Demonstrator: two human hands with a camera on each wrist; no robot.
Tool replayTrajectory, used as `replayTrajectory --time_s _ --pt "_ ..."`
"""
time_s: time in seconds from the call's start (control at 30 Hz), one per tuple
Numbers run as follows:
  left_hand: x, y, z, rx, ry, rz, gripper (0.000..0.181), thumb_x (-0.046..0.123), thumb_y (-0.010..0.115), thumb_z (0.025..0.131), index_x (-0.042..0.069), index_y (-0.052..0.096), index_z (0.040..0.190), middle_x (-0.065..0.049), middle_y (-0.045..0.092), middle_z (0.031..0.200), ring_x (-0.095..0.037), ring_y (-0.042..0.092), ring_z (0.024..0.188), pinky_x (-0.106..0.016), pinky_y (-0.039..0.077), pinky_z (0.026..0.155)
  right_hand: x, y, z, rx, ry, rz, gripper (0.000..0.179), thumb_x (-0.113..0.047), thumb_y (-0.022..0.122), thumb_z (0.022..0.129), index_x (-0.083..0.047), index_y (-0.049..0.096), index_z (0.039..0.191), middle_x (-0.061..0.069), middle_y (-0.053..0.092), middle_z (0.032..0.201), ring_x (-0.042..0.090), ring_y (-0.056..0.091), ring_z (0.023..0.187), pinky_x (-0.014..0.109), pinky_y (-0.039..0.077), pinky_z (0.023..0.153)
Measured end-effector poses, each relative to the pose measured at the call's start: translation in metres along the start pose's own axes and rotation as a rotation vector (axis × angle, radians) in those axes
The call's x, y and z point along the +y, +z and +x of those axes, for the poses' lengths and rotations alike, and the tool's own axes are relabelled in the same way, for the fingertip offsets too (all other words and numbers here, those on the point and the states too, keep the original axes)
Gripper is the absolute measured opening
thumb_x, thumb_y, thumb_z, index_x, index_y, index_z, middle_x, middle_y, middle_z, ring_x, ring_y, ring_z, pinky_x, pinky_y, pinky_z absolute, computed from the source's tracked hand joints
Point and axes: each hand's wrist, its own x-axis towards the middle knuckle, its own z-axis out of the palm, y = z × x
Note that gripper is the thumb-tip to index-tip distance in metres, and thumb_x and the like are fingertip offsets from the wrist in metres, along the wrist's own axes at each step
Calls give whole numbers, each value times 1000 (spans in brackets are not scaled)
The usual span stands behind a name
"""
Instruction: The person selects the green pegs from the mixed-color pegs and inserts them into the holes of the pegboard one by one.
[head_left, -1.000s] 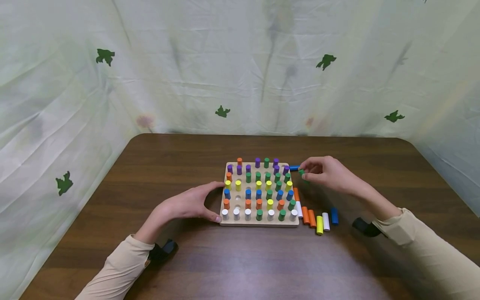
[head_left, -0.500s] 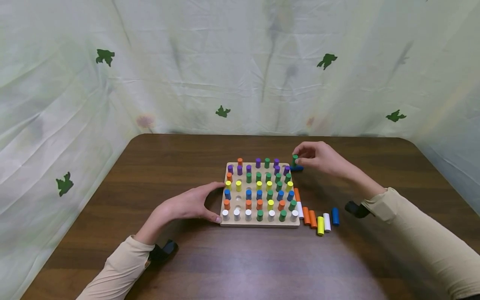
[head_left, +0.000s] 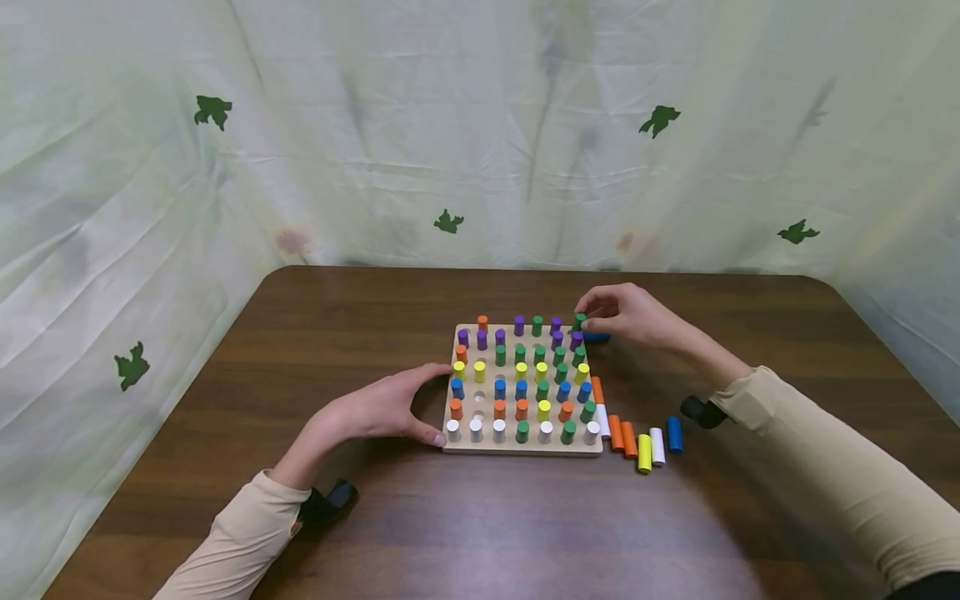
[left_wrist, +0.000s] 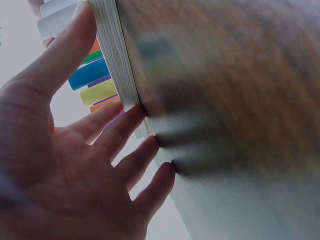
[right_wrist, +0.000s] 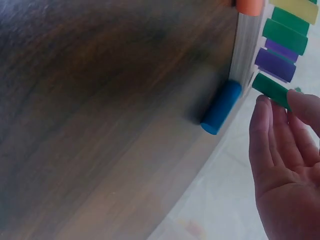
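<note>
A pale wooden pegboard (head_left: 521,452) lies on the table, filled with upright pegs in white, orange, yellow, blue, green and purple. Between thumb and fingers, my right hand (head_left: 633,315) pinches a green peg (head_left: 579,321) at the board's far right corner. In the right wrist view that green peg (right_wrist: 270,90) is tilted, its lower end close to the board; whether it has entered the hole cannot be told. My left hand (head_left: 375,407) rests along the board's left edge, thumb at the near corner. The left wrist view shows its fingers (left_wrist: 152,187) spread and fairly straight.
A blue peg (right_wrist: 221,107) lies on the table against the board's far right side. Loose orange, white, yellow and blue pegs (head_left: 644,454) lie along the near right. Bare holes (head_left: 479,397) show among the standing pegs. A pale cloth (head_left: 480,125) hangs behind the brown table (head_left: 360,308).
The right hand has carried the green peg from beside the board's right edge, over the loose blue peg, left to the far right corner. My left hand stays put.
</note>
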Motion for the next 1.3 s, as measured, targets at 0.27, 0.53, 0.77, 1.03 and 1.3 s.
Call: replayTrajectory --time_s 0.27,0.53,0.77,1.03,1.3 --pt "0 0 0 1 -6 -1 98 40 87 73 11 34 151 -14 36 153 -32 34 139 -53 28 112 -1 3 4 -8 12 -11 18 -9 67 94 -5 67 112 10 67 109 24 62 98 43 53 89" --pt "-1 1 0 -2 -1 -3 98 39 87 74 11 34 151 -14 35 154 -32 33 140 -53 28 112 1 5 6 -13 16 -48 17 -7 68 93 -6 67 110 8 67 106 22 62 94 42 53 86" --pt "-1 1 1 -1 7 2 97 40 87 74 10 34 151 -14 36 153 -32 33 139 -53 28 112 2 7 6 -15 34 -72 19 -5 69 92 -6 68 111 8 68 106 22 62 95 42 53 88" --pt "-2 1 3 0 10 4 98 42 86 74 10 34 151 -14 36 153 -33 34 138 -54 28 111 -2 2 -3 10 43 -18 26 -10 68 94 -3 65 119 11 67 112 24 63 102 45 52 91" --pt "-3 -1 1 -5 -13 7 93 41 85 76 12 36 150 -12 38 152 -31 35 138 -52 29 111 -18 -2 -27 86 95 -63 38 -31 63 98 -8 60 128 7 64 120 25 60 109 46 50 94"
